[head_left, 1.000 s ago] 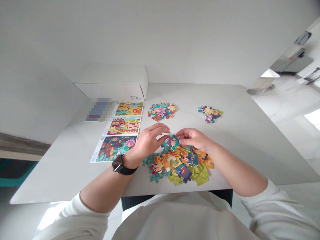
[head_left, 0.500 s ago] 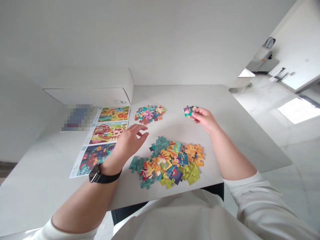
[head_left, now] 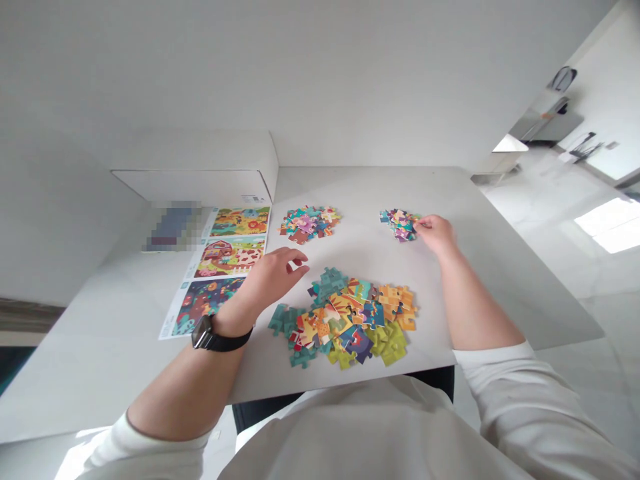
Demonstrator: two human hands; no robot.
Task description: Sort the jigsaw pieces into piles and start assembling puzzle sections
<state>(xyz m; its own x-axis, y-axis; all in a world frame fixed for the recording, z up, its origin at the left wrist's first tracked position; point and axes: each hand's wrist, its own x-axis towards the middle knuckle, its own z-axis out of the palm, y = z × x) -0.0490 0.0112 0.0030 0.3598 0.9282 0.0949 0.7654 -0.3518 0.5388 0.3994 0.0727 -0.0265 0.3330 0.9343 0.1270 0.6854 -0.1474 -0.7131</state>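
Note:
A big heap of coloured puzzle pieces [head_left: 347,317] lies near the table's front edge. My left hand [head_left: 273,275] hovers just left of it, fingers loosely curled and apart, holding nothing; a dark watch is on that wrist. My right hand [head_left: 434,232] reaches to the far right and rests against a small pile of purple and teal pieces [head_left: 399,223], fingers curled at its edge. Whether a piece is still between those fingers I cannot make out. Another pile of pieces [head_left: 310,223] lies at the far middle.
A sheet with three puzzle pictures [head_left: 220,267] lies at the left. Behind it stands a white box [head_left: 200,167] against the wall, with a blurred item [head_left: 173,227] beside the sheet. The white table [head_left: 490,280] ends close on the right.
My right hand left the big heap and went to the small far-right pile. My left hand drew back from the heap to the left. The head camera shifted.

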